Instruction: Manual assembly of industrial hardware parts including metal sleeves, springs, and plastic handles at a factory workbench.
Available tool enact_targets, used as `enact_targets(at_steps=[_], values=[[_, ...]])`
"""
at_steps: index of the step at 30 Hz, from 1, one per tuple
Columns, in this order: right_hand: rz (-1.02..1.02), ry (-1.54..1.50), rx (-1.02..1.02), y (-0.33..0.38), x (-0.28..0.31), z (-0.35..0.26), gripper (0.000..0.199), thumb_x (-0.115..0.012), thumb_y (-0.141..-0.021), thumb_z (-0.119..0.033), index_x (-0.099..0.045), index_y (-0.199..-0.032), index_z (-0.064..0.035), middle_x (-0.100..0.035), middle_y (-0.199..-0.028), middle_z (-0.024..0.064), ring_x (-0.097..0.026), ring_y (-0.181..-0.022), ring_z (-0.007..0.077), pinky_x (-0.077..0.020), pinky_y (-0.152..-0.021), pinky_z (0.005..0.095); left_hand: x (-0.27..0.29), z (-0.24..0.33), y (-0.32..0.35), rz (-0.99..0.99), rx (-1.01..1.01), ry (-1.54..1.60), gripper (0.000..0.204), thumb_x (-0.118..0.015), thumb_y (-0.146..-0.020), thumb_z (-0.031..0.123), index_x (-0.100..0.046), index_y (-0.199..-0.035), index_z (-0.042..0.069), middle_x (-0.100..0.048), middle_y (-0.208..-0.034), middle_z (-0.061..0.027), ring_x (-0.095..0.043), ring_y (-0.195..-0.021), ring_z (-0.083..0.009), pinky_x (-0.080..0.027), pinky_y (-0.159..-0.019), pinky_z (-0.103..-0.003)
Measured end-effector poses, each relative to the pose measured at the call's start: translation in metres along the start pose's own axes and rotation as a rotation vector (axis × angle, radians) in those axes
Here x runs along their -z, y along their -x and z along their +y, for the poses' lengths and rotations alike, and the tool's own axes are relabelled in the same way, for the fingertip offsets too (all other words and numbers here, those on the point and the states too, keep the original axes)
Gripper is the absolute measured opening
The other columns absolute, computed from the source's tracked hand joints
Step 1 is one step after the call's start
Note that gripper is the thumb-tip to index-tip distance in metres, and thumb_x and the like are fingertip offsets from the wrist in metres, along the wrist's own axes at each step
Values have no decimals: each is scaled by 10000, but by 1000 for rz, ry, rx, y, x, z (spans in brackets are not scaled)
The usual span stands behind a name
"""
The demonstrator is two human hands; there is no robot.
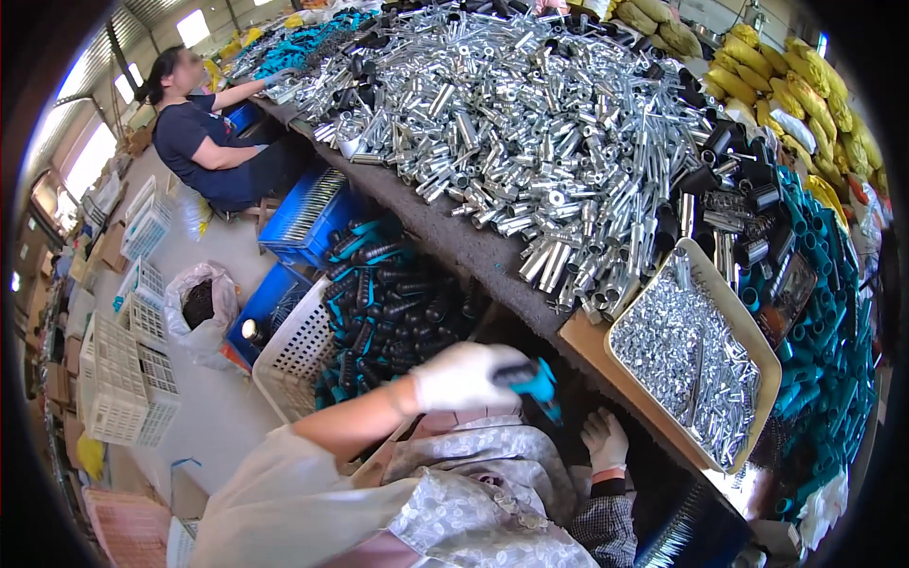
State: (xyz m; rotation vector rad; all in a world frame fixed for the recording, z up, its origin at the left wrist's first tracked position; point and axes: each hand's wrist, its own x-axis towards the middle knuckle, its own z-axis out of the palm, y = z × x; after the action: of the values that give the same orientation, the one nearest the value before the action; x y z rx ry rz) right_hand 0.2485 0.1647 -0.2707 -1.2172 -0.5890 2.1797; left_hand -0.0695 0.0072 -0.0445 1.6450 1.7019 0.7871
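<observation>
My left hand, in a white glove, is closed around a teal-and-black tool handle in front of my apron. Its far end is smeared by motion. Left of that hand, a white perforated crate is heaped with similar black-and-teal handles. My right hand, also gloved, is lower and to the right, below the table edge. Its fingers are stretched out and slightly apart, with nothing visible in them. A cream tray of small metal screws and fittings lies up and right of it.
A large heap of shiny metal sockets covers the dark table. Teal plastic tubes pile up at the right. Blue bins stand left of the table, where a co-worker sits. White baskets line the floor.
</observation>
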Motion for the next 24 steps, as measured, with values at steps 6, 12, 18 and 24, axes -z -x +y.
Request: enact_targets(at_steps=[6, 12, 18, 24], values=[[53, 236, 14, 4, 22, 26, 385, -561, -973, -364, -623, -1235, -89, -689, -1107, 108, -634, -985, 272, -487, -868, 424, 122, 17, 75, 525, 57, -149, 485, -772, -741, 152, -650, -1185, -1, -698, -1024, -142, -694, -898, -221, -536, -829, -326], [117, 447, 6, 6, -3, 29, 370, -543, -991, -333, -636, -1225, -62, -715, -1083, 141, -683, -915, 261, -521, -829, 404, 116, -45, 36, 584, 229, -355, 487, -737, -773, 258, -640, -1225, 105, -694, -1024, -217, -674, -943, -399, -543, -833, -440], [128, 432, 68, 16, -9, 28, 321, -555, -994, -296, -677, -1178, -63, -746, -988, 109, -691, -813, 196, -505, -721, 314, 97, -155, -16, 533, 319, -389, 448, -707, -816, 321, -646, -1144, 22, -677, -1021, -278, -642, -960, -455, -524, -828, -483], [42, 589, 209, 10, -20, 44, 250, -593, -977, -178, -708, -1091, 12, -734, -957, 96, -696, -863, 182, -541, -750, 299, 91, -173, -37, 579, 413, -785, 439, -710, -808, 362, -641, -1129, 71, -659, -1052, -202, -642, -989, -405, -515, -859, -503]])
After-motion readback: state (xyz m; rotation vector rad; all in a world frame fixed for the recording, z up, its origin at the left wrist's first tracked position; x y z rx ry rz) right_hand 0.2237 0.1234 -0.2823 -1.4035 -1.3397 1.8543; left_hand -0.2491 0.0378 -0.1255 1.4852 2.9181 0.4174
